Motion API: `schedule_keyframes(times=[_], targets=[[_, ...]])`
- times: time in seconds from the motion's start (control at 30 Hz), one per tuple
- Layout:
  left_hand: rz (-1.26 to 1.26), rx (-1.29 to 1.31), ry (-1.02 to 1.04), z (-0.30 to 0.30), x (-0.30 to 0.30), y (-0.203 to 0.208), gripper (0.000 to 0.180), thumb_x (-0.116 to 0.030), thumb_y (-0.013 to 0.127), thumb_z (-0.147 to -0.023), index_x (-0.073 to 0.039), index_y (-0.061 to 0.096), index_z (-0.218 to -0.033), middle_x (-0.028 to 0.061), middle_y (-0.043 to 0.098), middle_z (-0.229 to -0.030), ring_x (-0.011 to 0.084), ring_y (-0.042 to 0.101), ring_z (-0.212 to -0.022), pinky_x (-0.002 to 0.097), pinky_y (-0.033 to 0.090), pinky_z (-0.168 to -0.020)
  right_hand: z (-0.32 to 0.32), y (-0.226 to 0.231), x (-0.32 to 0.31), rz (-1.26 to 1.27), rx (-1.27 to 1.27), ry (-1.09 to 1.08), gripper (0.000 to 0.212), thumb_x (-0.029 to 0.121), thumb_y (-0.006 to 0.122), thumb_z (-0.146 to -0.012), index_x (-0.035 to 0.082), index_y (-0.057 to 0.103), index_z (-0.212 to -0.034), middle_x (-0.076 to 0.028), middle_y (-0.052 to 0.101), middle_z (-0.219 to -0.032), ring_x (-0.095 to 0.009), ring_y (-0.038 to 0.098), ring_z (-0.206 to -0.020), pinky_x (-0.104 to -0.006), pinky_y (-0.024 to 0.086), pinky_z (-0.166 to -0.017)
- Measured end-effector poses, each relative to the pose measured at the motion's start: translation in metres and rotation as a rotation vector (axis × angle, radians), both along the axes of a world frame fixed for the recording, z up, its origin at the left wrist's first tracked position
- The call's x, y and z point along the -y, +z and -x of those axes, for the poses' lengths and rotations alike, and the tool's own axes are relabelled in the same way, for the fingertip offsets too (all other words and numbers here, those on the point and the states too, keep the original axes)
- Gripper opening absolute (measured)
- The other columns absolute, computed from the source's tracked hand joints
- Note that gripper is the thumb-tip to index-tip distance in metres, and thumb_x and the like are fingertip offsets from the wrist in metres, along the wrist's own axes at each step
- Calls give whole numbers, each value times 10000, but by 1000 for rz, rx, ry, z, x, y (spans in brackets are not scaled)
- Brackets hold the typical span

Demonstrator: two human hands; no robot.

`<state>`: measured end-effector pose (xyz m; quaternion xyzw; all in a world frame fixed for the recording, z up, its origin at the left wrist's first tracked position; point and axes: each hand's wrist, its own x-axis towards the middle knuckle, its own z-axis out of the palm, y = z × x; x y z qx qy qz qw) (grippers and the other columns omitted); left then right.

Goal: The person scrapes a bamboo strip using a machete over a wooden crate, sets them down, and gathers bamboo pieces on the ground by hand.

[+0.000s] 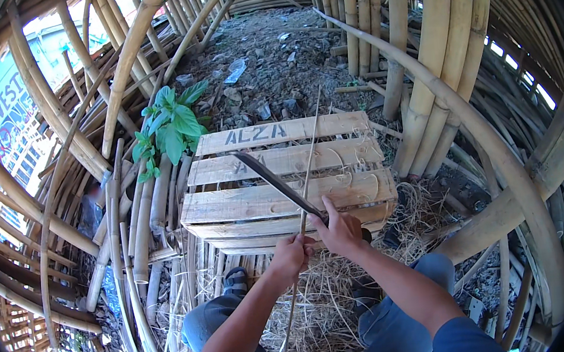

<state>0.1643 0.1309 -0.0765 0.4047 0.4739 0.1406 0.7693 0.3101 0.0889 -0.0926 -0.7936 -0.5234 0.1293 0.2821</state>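
A thin, long bamboo strip [310, 146] runs from above the wooden crate down between my knees. My left hand [290, 256] is closed around it just in front of the crate's near edge. Beside it, my right hand [341, 230] grips a long knife with a dark blade [273, 180], its index finger stretched out. The blade points up and left over the slats, and its lower part lies close against the strip; whether they touch I cannot tell. The slatted crate [229, 204] stands before me, with curled thin shavings [344, 181] on its right side.
Dry shavings [312, 318] cover the ground between my feet. Bamboo poles [159, 197] lie at the left near a leafy green plant [172, 124]. Thick upright poles [438, 54] and a long slanting pole [458, 104] stand at the right. Rubble [256, 74] lies beyond the crate.
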Motion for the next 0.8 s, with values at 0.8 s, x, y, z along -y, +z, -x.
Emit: schedule_keyframes(times=[0.8], targets=[[-206, -201, -12, 29, 28, -27, 340, -259, 396, -982, -45, 540, -760, 13, 462, -580, 120, 401, -458, 278, 308, -397, 7, -5, -9, 89, 80, 65, 570, 487, 384, -926, 16, 332, -1242, -258, 626, -689, -447, 627, -678, -544, 479, -619]])
